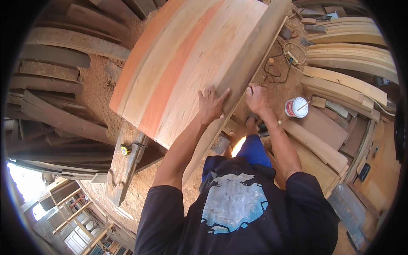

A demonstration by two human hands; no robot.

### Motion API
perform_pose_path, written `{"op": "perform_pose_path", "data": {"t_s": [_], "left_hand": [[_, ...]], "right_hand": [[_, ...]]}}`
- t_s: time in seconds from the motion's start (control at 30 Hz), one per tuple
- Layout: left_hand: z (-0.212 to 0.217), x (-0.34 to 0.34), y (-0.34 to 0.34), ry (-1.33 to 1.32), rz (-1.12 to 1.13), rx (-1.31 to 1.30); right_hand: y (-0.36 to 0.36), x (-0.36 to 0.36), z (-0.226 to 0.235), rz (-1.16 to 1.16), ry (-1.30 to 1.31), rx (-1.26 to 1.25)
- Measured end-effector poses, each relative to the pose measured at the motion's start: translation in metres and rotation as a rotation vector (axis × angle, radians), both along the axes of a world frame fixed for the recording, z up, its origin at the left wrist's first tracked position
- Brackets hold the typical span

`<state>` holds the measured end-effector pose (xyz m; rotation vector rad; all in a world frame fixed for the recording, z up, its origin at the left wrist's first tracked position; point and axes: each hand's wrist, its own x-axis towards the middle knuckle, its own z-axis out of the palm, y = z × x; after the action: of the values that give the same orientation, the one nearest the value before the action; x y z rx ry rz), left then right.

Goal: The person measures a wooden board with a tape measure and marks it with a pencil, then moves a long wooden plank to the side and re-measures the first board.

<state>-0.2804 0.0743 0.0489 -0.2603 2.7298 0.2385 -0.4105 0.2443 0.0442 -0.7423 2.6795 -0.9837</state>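
Pressing — left hand (210, 104) flat | smooth glued-plank panel (187, 63) | right hand (256, 97) at edge

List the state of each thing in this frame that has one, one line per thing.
Wooden panel: lying flat on supports, glued boards with a reddish stripe.
Left hand: open, palm flat on the panel's near edge.
Right hand: at the panel's edge strip, grip unclear.
White tub: open, stick inside.
Tape measure: lying on a plank.
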Motion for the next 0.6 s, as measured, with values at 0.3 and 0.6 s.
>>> {"op": "perform_pose_path", "data": {"t_s": [0.3, 0.6], "left_hand": [[-0.003, 0.005, -0.001, 0.02, 0.0, -0.004], [-0.008, 0.005, -0.002, 0.024, 0.004, -0.024]], "right_hand": [[0.004, 0.115, 0.021, 0.112, -0.124, 0.042], [0.013, 0.197, 0.029, 0.353, -0.144, 0.055]]}}
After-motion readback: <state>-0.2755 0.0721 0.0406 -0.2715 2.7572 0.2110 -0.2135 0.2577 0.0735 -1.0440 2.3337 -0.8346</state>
